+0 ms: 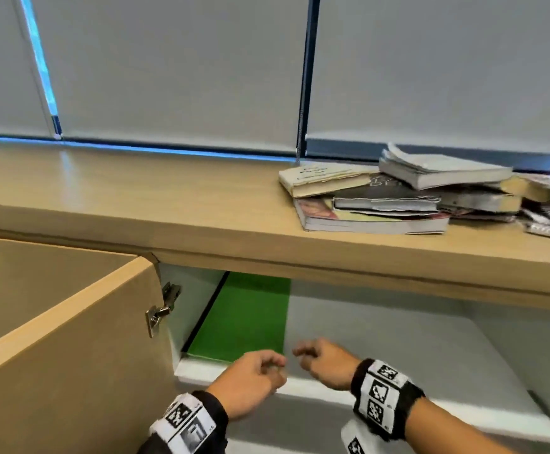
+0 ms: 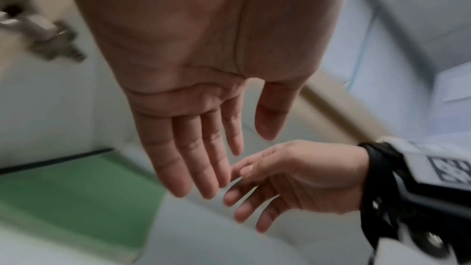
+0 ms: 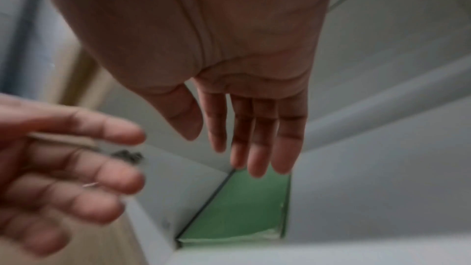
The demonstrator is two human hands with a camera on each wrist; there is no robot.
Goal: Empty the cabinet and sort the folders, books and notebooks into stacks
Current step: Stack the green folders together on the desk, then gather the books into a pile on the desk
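Grey roller blinds hang closed behind the wooden countertop, a dark window frame running between them. A bead cord dangles beside that frame.

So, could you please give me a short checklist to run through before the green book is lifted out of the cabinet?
1. Wooden cabinet door swung open, clear of the reach: ok.
2. Flat green book with a black spine lies on the white shelf, against the left wall, nothing on top: ok.
3. Left hand free, fingers straight in the left wrist view: ok.
4. Right hand free, holding nothing: ok.
5. Either hand touching the book yet: not ok, both hover near its front edge.
6. Bare space on the light wooden countertop, left of the loose pile of books: ok.
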